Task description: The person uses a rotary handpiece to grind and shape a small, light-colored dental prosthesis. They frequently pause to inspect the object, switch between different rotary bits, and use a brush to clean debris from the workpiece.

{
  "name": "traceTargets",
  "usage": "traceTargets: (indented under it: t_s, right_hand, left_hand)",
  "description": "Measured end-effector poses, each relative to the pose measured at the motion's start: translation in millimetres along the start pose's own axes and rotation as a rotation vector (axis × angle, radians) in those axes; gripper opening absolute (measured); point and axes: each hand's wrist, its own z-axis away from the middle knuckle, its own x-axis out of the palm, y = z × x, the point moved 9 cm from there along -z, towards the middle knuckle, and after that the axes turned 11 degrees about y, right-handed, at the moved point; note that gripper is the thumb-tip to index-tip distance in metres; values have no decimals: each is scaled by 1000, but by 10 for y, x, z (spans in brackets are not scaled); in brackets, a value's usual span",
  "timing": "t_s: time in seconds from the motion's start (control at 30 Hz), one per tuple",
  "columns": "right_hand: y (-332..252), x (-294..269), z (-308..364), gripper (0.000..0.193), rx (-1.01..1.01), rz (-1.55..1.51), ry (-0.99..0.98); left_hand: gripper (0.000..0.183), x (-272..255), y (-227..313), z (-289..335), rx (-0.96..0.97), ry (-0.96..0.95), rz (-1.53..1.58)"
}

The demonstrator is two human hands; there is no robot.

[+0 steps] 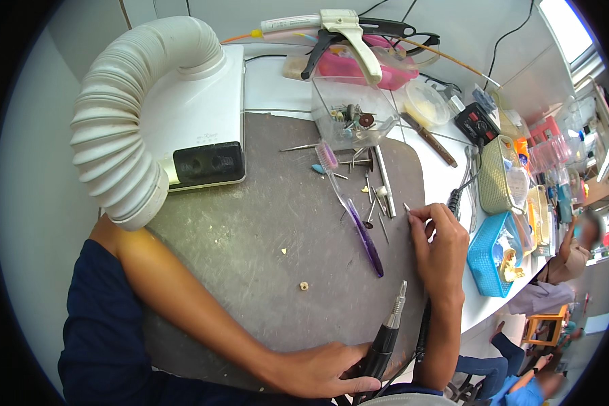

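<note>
My left hand (pixel 321 371) wraps round the black body of a rotary handpiece (pixel 384 345), low and near the mat's front edge. The handpiece's silver nose points up and away from me. Over the right edge of the grey mat (pixel 230 271), my right hand (pixel 443 250) is closed in a pinch on a small, thin pale piece, perhaps a bur (pixel 407 208). To its left lie several loose burs (pixel 384 229) and a silver metal rod (pixel 384 183). A purple toothbrush (pixel 364 237) slants across the mat beside them. A small tooth-like piece (pixel 304 287) rests nearer to me.
At the left, a white ribbed hose (pixel 108 135) arches from a white box unit (pixel 210 101). A clear box (pixel 331 101) of burs stands at the back, with a wooden-handled knife (pixel 430 140) to its right. Baskets, including a blue one (pixel 488 254), line the right. People sit beyond.
</note>
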Motion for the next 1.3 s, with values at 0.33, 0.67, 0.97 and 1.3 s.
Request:
traceTargets:
  t_s: [0.33, 0.67, 0.97, 1.3]
  right_hand:
    - [43, 41, -17, 8, 43, -45, 2]
    - [56, 48, -25, 12, 87, -49, -5]
    - [-26, -161, -332, 14, 77, -63, 128]
    - [-235, 385, -1559, 32, 68, -23, -55]
  left_hand:
    - [53, -26, 45, 8, -3, -16, 49]
    - [49, -46, 78, 14, 8, -21, 34]
    - [50, 17, 0, -3, 120, 11, 45]
    - [49, 45, -24, 35, 117, -53, 19]
